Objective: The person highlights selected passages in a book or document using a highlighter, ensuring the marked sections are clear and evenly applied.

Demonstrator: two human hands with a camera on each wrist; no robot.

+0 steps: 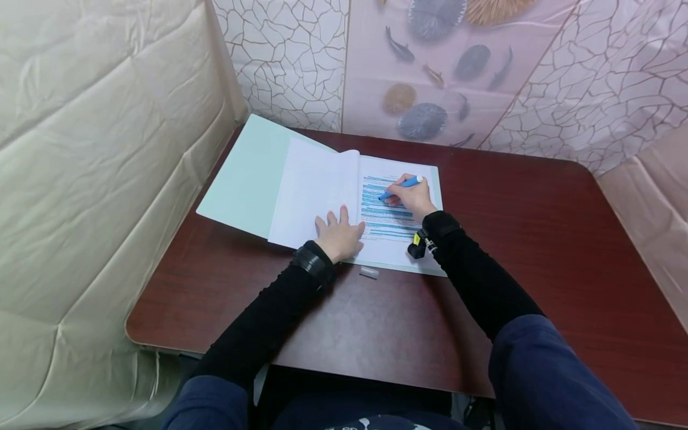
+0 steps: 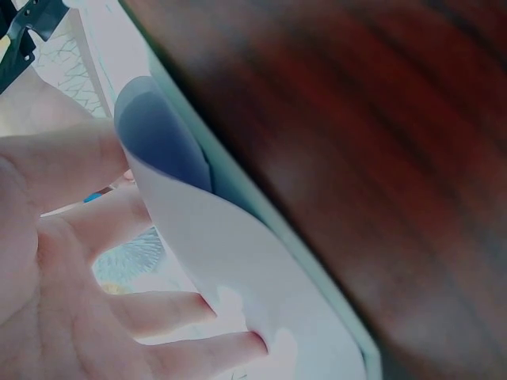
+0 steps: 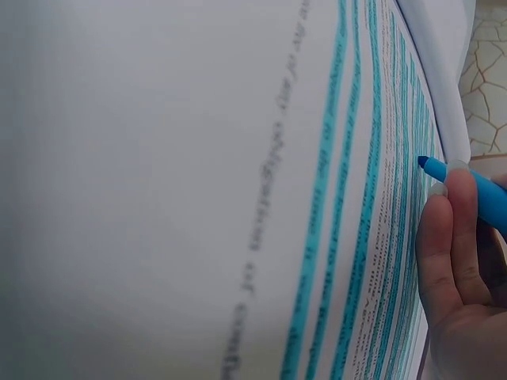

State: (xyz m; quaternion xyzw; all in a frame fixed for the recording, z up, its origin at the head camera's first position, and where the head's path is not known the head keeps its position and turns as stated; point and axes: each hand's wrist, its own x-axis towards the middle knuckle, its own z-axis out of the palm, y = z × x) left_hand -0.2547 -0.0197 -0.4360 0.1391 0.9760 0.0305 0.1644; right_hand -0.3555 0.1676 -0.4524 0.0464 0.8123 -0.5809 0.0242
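Note:
An open pale-green folder (image 1: 244,173) lies on the table with white sheets in it. Blue highlighter strokes cross many lines of the printed right-hand page (image 1: 395,251). My right hand (image 1: 415,197) pinches a blue highlighter (image 1: 409,182); its dark blue tip is at the upper lines, and in the right wrist view I cannot tell if it touches the paper. With fingers spread, my left hand (image 1: 340,237) rests on the turned-over sheets (image 1: 312,185) beside the fold. Those sheets bulge in a curl at the fold, as the left wrist view shows.
A small greyish translucent piece (image 1: 369,272) lies on the dark red-brown table (image 1: 527,239) just in front of the folder. Cream-coloured cloth (image 1: 107,179) hangs along the left side. Patterned sheeting (image 1: 285,65) stands behind the table's back edge.

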